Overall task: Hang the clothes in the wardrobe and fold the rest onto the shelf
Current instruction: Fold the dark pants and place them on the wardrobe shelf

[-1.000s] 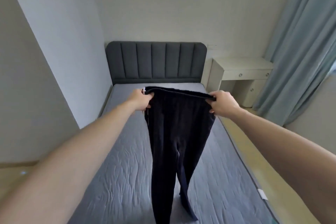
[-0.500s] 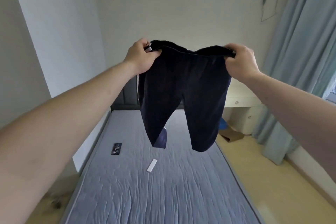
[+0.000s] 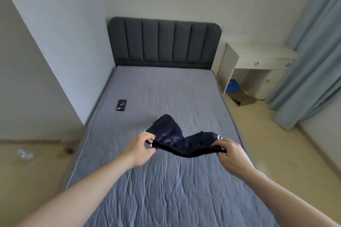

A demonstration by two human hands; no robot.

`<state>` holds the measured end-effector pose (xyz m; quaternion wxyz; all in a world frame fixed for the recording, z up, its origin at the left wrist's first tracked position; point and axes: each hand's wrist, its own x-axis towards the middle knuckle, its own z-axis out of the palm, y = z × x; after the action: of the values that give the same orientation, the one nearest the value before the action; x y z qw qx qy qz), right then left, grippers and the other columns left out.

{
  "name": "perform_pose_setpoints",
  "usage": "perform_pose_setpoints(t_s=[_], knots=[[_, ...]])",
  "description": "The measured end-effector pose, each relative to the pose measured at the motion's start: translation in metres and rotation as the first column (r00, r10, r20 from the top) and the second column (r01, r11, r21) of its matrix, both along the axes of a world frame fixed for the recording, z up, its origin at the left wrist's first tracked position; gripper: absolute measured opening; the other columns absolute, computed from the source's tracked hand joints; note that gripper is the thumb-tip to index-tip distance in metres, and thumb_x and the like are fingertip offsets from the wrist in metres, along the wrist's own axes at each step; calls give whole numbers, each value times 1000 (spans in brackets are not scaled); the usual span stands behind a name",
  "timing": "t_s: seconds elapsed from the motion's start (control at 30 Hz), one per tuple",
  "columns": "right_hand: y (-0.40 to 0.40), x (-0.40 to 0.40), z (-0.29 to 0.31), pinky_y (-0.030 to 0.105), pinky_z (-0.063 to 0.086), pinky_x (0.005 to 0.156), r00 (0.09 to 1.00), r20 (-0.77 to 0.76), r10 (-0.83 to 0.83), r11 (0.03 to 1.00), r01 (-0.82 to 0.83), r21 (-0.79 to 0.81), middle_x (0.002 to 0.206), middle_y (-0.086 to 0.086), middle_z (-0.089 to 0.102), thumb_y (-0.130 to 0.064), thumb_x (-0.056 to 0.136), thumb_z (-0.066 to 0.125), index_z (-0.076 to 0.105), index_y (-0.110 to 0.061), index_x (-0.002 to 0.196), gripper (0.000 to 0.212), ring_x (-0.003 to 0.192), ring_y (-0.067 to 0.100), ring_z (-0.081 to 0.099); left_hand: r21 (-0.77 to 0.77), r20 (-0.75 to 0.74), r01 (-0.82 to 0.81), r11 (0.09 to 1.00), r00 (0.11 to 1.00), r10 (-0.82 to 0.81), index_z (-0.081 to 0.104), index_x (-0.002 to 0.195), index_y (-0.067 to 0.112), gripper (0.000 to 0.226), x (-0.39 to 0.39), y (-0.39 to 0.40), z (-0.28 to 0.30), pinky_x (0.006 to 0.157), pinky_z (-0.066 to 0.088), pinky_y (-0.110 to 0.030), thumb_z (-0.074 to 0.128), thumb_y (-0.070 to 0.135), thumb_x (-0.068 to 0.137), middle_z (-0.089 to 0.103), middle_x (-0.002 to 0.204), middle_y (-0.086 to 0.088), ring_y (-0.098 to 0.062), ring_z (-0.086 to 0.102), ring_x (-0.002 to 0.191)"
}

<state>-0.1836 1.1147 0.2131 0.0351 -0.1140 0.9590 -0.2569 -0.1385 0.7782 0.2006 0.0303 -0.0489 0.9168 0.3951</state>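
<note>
Dark navy trousers stretch out low over the grey mattress, their legs pointing away from me toward the headboard. My left hand pinches the left end of the waistband. At the waistband's right end my right hand grips it. A small white mark shows on the right leg near my right hand. I cannot tell whether the legs touch the mattress. No wardrobe or shelf is in view.
A black phone lies on the mattress near its left edge. The dark padded headboard stands at the far end. A white desk and blue-grey curtains are on the right, with a cardboard piece on the floor.
The trousers were held high in the air by the waistband; now both hands have swung them down and forward, so the legs lie out flat over the mattress. My view has tilted down.
</note>
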Motion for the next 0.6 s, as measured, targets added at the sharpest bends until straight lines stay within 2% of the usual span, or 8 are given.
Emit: perform_pose_setpoints(t_s=[0.1,0.2,0.23,0.3,0.37,0.4,0.5,0.6], knots=[[6,32,-100,28,50,85,974,225,-1,999,-11,53,110,-16,64,-8,88,55,75,-29,107,34,98,10,62,-18,184,2,1000,983,1,69,114,12,30,35,10,-98,91,43,-20,72,10,84,64,117,5,-13,61,103],[13,69,-197,22,48,86,918,396,-26,995,-13,98,111,-20,62,-9,89,53,74,-32,110,37,97,5,59,-22,337,20,1000,942,-12,68,94,14,16,74,19,-188,89,47,-26,69,6,81,63,104,4,-15,60,93],[15,83,-229,21,47,87,897,442,-31,994,-18,107,114,-20,62,-10,89,52,73,-32,112,38,100,5,58,-35,371,36,999,929,-21,64,86,18,16,86,22,-217,87,47,-27,69,4,78,62,99,4,-15,60,90],[21,113,-291,18,45,90,846,533,-29,990,-50,133,123,-19,60,-10,91,51,71,-31,120,41,110,6,58,-77,445,73,994,895,-31,56,79,26,25,114,27,-273,82,44,-17,68,4,76,60,98,7,-13,58,88],[27,141,-346,18,45,94,792,610,-22,984,-92,155,129,-17,59,-11,93,51,69,-31,125,42,117,7,57,-111,520,127,986,852,-51,57,83,28,24,143,34,-327,76,37,-6,67,7,78,57,106,11,-7,57,91],[30,155,-370,19,46,96,758,651,-28,981,-104,164,130,-16,58,-11,94,51,68,-31,127,42,118,8,58,-119,555,141,983,830,-52,58,86,30,22,159,38,-351,76,37,-6,67,10,80,54,113,14,-6,57,93],[39,196,-437,20,46,100,675,737,-44,979,-119,168,135,-14,55,-11,95,52,67,-31,130,43,120,8,57,-143,637,148,979,770,-24,59,93,35,19,197,50,-415,81,43,-18,66,19,85,42,135,20,-7,59,99],[47,227,-478,18,41,104,664,746,-54,970,-142,197,145,-13,49,-12,94,50,62,-33,138,50,128,12,51,-169,684,154,974,729,3,63,99,35,18,218,57,-454,78,45,-22,64,20,88,31,150,17,-8,62,99]])
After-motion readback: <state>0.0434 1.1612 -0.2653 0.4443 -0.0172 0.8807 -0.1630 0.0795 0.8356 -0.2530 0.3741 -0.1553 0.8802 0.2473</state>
